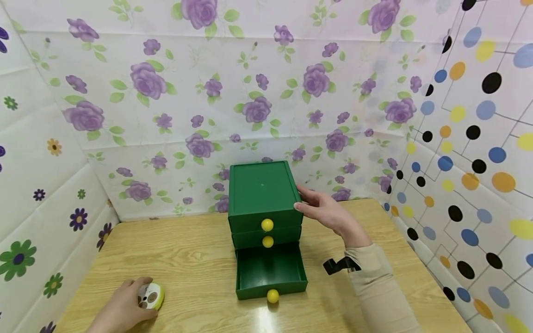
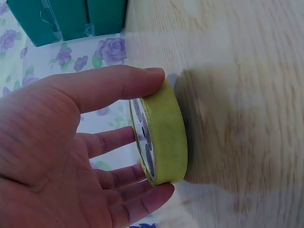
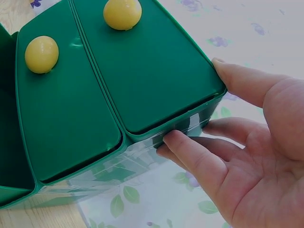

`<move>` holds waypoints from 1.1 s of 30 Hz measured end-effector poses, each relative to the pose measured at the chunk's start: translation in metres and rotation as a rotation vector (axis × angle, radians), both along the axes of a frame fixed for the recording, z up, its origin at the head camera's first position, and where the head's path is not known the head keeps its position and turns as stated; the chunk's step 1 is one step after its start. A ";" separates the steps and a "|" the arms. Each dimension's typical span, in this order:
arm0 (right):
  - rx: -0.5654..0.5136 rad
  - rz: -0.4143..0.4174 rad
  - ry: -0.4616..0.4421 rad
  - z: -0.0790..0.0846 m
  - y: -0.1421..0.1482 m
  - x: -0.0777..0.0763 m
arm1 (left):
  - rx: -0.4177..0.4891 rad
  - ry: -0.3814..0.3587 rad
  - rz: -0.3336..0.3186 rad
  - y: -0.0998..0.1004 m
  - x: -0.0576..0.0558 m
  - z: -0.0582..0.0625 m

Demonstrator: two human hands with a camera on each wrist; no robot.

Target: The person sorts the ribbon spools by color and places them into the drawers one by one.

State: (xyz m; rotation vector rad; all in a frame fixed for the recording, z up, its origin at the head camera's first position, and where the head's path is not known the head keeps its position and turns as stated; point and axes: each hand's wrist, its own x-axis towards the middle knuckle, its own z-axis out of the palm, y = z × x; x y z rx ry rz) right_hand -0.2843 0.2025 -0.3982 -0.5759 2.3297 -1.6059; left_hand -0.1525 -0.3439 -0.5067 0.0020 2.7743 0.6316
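At the lower left of the head view, my left hand (image 1: 127, 303) holds a roll of yellow ribbon (image 1: 151, 296) just at the wood table. In the left wrist view the thumb and fingers span the rim of the ribbon roll (image 2: 166, 135), its printed white face toward the palm. A green drawer cabinet (image 1: 262, 189) with yellow knobs stands against the back cloth. Its bottom drawer (image 1: 250, 292) is pulled out, with nothing seen inside. My right hand (image 1: 326, 210) rests on the cabinet's right side, thumb at the top edge, fairly straight fingers touching the side (image 3: 137, 156).
The wood table (image 1: 191, 268) runs up to a flowered cloth (image 1: 166, 125) at the back. A dotted cloth (image 1: 474, 185) hangs at the right. A black strap end (image 1: 339, 265) sticks out from the right wrist, beside the drawer.
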 end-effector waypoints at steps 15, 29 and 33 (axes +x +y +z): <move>0.000 0.004 0.000 0.003 -0.002 0.001 | 0.036 0.043 -0.014 0.023 -0.002 0.002; -0.013 0.013 0.006 0.000 -0.002 0.000 | 0.133 0.086 -0.010 0.050 -0.005 0.012; -0.017 0.009 0.006 0.001 -0.001 0.000 | 0.122 0.151 -0.043 0.064 -0.004 0.015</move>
